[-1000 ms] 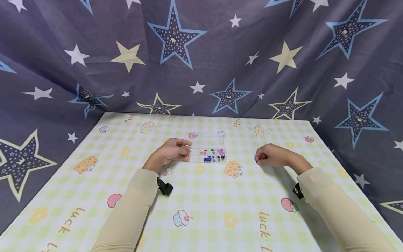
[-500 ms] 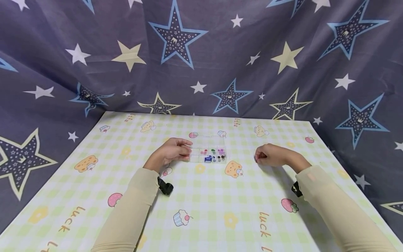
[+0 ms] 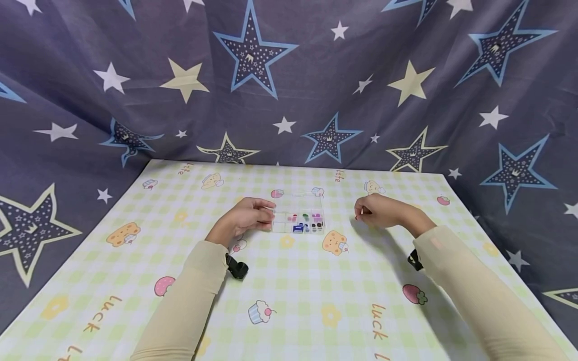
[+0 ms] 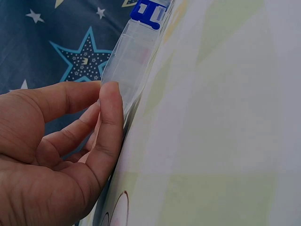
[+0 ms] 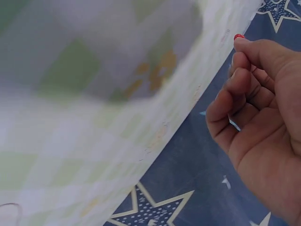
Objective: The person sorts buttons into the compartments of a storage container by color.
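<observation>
A small clear compartment box (image 3: 299,221) with several coloured beads and a blue clasp (image 4: 148,12) lies mid-table. My left hand (image 3: 269,213) grips its left end, thumb (image 4: 110,117) against the near side wall of the box (image 4: 129,61) and fingers on the far side. My right hand (image 3: 359,214) hovers just right of the box, fingers curled. In the right wrist view that hand (image 5: 244,70) pinches a tiny red bead (image 5: 239,36) at its fingertips. A gap of tablecloth separates it from the box.
The table (image 3: 289,301) wears a green-checked cloth with cartoon prints. A dark star-patterned curtain (image 3: 289,90) closes off the back and both sides. Black wrist straps (image 3: 237,268) show at my sleeves.
My right hand has lifted off the cloth and moved left and slightly farther away, closer to the box. The left hand and box have stayed put.
</observation>
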`<state>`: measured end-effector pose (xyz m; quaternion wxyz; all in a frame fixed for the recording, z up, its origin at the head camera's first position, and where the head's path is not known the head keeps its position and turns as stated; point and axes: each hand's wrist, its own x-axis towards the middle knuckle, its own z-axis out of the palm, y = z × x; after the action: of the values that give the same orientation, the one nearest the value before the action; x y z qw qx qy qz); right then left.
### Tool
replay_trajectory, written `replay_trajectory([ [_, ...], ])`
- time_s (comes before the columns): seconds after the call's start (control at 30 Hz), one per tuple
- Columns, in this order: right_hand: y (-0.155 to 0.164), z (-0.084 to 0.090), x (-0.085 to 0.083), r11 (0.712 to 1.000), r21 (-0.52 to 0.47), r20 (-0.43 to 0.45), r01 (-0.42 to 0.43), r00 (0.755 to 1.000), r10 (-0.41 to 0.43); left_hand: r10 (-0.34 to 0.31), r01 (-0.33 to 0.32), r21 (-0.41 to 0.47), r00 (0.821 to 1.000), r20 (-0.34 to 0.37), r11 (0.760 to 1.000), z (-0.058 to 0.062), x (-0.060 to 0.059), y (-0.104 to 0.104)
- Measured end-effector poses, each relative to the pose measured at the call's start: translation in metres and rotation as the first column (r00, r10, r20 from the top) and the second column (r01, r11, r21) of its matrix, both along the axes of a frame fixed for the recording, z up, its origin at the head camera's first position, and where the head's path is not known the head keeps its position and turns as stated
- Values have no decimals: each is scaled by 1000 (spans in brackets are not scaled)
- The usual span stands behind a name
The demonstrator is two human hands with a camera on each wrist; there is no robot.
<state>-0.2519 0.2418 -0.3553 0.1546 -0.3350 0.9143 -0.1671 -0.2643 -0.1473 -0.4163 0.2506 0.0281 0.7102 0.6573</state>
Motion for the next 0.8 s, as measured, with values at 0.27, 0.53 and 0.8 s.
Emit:
replay_trajectory([
  [0.27,-27,9,-8,999,-19,-91,-38,995,36,0,0,1,1000,2,1000,-1,0,-1],
  [0.53,-53,14,-16,1000,-13,-90,-24,996,23,-7,7,6,1000,-4,1000,-3,0,-2],
  [0.8,-73,14,-23,999,-40,-107,-24,994,20,-12,12,10,1000,-13,1000,-3,-1,-2],
])
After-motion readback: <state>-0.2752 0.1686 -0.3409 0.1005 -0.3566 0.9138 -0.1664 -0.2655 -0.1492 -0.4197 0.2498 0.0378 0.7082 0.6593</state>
